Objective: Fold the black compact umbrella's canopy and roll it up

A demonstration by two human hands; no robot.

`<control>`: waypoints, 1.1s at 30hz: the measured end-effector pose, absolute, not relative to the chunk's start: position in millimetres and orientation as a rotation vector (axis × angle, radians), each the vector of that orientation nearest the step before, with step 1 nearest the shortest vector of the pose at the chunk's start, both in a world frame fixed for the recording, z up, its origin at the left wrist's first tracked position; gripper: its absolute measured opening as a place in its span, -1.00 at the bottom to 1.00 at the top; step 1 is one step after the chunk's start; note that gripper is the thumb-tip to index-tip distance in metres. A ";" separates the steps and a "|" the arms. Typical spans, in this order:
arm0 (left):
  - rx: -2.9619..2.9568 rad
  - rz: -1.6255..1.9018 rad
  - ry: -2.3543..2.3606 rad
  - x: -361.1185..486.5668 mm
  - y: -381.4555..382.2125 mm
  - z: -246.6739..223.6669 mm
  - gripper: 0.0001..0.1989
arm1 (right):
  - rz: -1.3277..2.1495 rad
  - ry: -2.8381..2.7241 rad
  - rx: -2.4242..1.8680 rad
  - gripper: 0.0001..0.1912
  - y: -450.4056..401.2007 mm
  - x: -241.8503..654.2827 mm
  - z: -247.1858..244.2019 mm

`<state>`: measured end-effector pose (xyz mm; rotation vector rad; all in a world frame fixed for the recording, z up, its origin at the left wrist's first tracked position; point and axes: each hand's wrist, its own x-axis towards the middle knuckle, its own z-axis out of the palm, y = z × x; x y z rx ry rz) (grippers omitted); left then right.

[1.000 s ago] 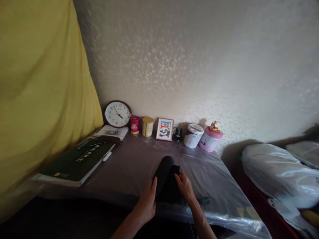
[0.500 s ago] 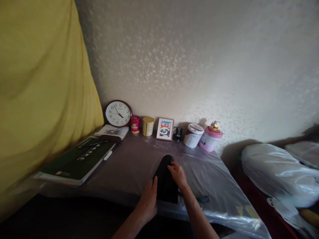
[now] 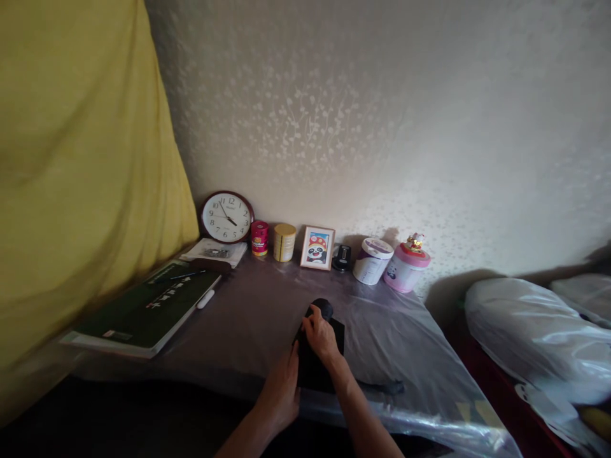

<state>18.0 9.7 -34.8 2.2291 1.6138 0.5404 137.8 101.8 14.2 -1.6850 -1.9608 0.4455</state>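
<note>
A black item (image 3: 317,369), too dark to make out clearly, lies at the front of the plastic-covered table (image 3: 248,318), its rounded end pointing toward the wall. My left hand (image 3: 284,388) holds its left edge, fingers partly hidden. Across its upper part reaches my right hand (image 3: 319,334), with bent fingers pressed on the black surface near the rounded end. Just right of my right forearm, a small dark piece (image 3: 389,387) lies by the table's front edge.
Along the wall stand a clock (image 3: 228,217), a red tin (image 3: 259,238), a yellow can (image 3: 284,243), a framed panda picture (image 3: 317,248), a black device (image 3: 342,257) and two tubs (image 3: 373,261). A green book (image 3: 147,308) lies left; white bags (image 3: 529,331) sit right.
My right hand has moved left across the black item, from its right edge onto its upper part. More of the small dark piece shows at the right. My left hand has barely moved.
</note>
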 end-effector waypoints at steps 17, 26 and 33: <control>2.446 0.665 1.648 29.7 7.9 -19.8 -0.34 | 0.501 -2.104 -1.575 -0.67 106.4 141.1 14.0; 2.489 0.585 1.707 30.0 15.8 -47.1 -0.37 | 0.228 -2.169 -0.984 -0.75 66.6 162.4 -3.4; 2.409 0.544 1.776 31.4 13.5 -49.9 -0.20 | 0.125 -2.281 -1.034 -0.67 115.9 174.0 -13.8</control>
